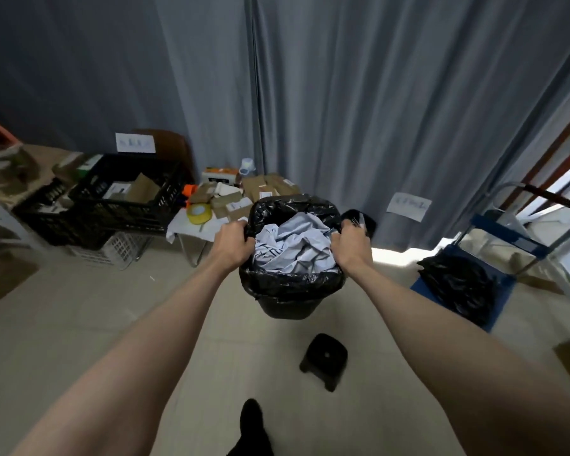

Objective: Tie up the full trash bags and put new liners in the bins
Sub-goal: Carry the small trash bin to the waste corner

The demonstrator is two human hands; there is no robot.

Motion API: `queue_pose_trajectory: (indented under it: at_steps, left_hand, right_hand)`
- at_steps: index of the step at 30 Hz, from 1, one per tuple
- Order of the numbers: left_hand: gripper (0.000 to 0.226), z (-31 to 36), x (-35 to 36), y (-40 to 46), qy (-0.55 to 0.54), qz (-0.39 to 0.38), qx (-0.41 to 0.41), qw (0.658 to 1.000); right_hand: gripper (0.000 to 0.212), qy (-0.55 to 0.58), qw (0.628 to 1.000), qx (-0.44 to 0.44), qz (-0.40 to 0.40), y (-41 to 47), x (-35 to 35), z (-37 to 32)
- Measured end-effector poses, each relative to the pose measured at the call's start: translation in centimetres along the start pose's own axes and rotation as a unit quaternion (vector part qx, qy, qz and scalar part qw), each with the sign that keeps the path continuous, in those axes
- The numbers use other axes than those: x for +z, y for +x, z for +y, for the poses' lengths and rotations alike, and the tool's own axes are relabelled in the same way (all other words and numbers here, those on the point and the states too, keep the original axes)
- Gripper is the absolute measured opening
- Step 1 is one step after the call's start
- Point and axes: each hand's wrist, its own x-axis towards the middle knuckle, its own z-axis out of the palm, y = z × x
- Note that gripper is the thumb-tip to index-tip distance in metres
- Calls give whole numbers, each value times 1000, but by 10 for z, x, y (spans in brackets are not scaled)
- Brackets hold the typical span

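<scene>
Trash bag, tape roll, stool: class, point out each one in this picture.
trash bag [293,283]: head view, near rim folded over the bin.
tape roll [198,213]: head view, yellow outer side.
stool [324,355]: head view, black seat top.

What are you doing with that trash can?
A person is holding the black trash bag that lines a black bin. The left hand grips one side of the bag's edge and the right hand grips the other. The bag is full of crumpled pale fabric and is not tied yet.
</scene>
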Motion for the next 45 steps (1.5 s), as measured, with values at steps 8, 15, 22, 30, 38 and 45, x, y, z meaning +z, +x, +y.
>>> queue_pose_trajectory:
  at_steps: [8,15,22,30,38,45]
  left_hand:
    - [20,3,14,184,-4,-41,73,996]
    - [6,48,66,318,-7,-107,155,982]
    - [11,111,141,425,-21,-160,216,963]
    - [14,199,212,504,-36,-230,253,939]
    - [7,296,296,571,-42,-296,321,899]
    - [19,366,384,624,-39,-347,343,872]
  right_hand:
    - [28,16,997,69,32,143,35,-28]
    - [21,22,988,138,59,245,39,6]
    - [17,52,971,212,97,339,41,66]
    - [25,22,951,283,127,402,10,125]
    - [20,19,917,369,151,467,-10,207]
    - [13,28,884,437,163,522,-19,272]
